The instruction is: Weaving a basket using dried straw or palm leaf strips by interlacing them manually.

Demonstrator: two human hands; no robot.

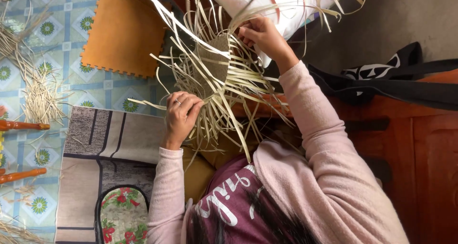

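A small woven straw panel (214,58) with many long pale strips (238,82) fanning out from its edges is held up in front of me. My left hand (181,114), a ring on one finger, grips the strips at the panel's lower left edge. At the panel's upper right corner, my right hand (261,34) pinches a strip, and loose strip ends arc away above it. Both arms are in pink sleeves.
An orange foam mat (121,31) lies on the tiled floor at the upper left, loose straw (40,98) beside it. A grey patterned rug (109,139) and a floral slipper (123,215) are below. Black bag (400,82) and wooden furniture (420,153) stand right.
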